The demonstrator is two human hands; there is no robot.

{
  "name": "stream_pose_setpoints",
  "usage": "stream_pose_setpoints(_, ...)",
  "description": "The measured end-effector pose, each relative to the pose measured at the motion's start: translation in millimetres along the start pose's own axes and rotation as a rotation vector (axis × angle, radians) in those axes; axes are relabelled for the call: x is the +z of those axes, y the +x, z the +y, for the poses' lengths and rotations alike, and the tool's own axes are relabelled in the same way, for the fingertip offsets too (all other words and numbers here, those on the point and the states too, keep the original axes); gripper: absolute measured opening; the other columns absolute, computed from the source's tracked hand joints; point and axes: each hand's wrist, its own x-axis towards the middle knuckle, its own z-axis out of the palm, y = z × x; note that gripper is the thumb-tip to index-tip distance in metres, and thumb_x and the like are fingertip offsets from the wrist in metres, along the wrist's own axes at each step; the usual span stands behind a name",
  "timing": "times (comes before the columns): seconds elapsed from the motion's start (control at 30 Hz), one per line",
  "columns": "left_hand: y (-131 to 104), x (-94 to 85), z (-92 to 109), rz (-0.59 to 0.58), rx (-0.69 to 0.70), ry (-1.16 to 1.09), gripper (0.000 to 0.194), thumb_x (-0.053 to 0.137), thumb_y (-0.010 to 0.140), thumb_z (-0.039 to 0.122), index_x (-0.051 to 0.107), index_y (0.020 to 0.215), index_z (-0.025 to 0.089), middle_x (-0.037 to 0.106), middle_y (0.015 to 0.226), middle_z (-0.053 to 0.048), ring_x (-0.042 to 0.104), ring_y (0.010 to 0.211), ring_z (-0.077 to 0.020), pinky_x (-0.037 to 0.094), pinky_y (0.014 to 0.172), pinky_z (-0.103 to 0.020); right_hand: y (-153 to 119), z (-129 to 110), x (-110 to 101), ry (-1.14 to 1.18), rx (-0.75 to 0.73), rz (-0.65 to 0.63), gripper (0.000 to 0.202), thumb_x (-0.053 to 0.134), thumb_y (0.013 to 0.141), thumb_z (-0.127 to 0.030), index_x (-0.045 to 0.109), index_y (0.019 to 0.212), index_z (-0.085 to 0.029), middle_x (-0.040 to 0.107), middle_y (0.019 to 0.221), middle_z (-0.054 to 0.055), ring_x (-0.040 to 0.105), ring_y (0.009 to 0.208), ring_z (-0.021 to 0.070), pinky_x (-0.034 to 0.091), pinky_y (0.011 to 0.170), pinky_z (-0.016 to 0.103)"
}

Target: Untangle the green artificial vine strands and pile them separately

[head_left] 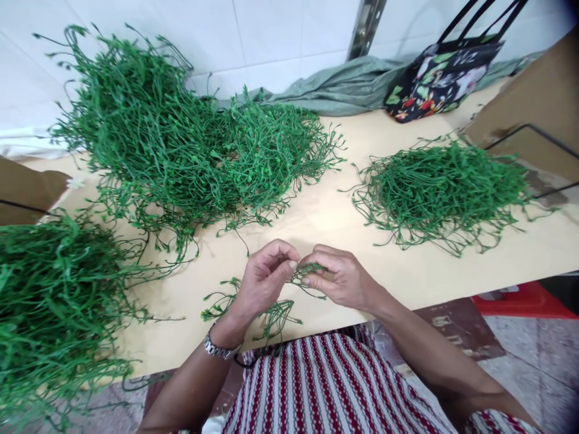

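Note:
Above the table's near edge my two hands meet over thin green plastic stems. My left hand (268, 278), with a metal watch on the wrist, has thumb and index finger pinched together at the stem ends; what lies between the tips is too small to name. My right hand (341, 277) holds a small bunch of green stems (304, 274) between thumb and fingers. Loose stems (278, 316) lie beneath and beside my left wrist. A big heap of green stems (163, 132) rises behind, and a flatter pile (447, 190) lies to the right.
Another large pile (49, 301) covers the table's left end. Cardboard boxes (538, 108) stand at both sides. A floral bag (446, 78) and a green cloth (344, 84) rest along the tiled wall. Something red (525, 300) is below the right edge.

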Motion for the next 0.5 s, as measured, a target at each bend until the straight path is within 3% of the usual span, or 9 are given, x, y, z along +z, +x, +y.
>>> stream_pose_setpoints(0.1,-1,-0.1,2,-0.044,-0.006,0.026,0.011,0.060,0.075,0.024,0.056,0.079,0.014,0.051,0.068,0.000,0.044,0.059,-0.0081,0.037,0.054,-0.020,0,1,2,-0.017,-0.051,0.047,0.011,0.054,0.083,-0.023,0.060,0.081,-0.014,0.051,0.066,0.001,0.048,0.059,0.0092,0.038,0.055,0.021)
stream_pose_setpoints(0.23,-1,-1.7,7,-0.195,-0.009,0.211,0.014,0.060,0.075,0.022,0.057,0.086,0.013,0.053,0.075,-0.002,0.048,0.066,-0.0106,0.039,0.060,-0.023,-1,0,-1,-0.039,-0.105,0.054,0.012,0.055,0.083,-0.024,0.059,0.082,-0.013,0.053,0.067,0.001,0.049,0.059,0.0094,0.038,0.054,0.021)
stream_pose_setpoints(0.37,0,-6.4,16,-0.299,0.041,0.498,0.005,0.058,0.076,0.019,0.058,0.078,0.014,0.049,0.071,0.000,0.042,0.060,-0.0086,0.034,0.055,-0.021,-3,1,-2,-0.134,-0.189,0.011,0.014,0.050,0.086,-0.022,0.057,0.080,-0.013,0.053,0.068,0.002,0.049,0.062,0.0105,0.038,0.054,0.021)
stream_pose_setpoints(0.5,2,-12.0,24,-0.450,0.084,0.640,0.003,0.055,0.077,0.014,0.057,0.075,0.013,0.049,0.069,0.001,0.043,0.062,-0.0094,0.033,0.056,-0.021,-7,0,-3,-0.183,-0.210,-0.091,0.015,0.044,0.088,-0.021,0.055,0.082,-0.013,0.053,0.071,0.003,0.048,0.065,0.0118,0.039,0.058,0.022)
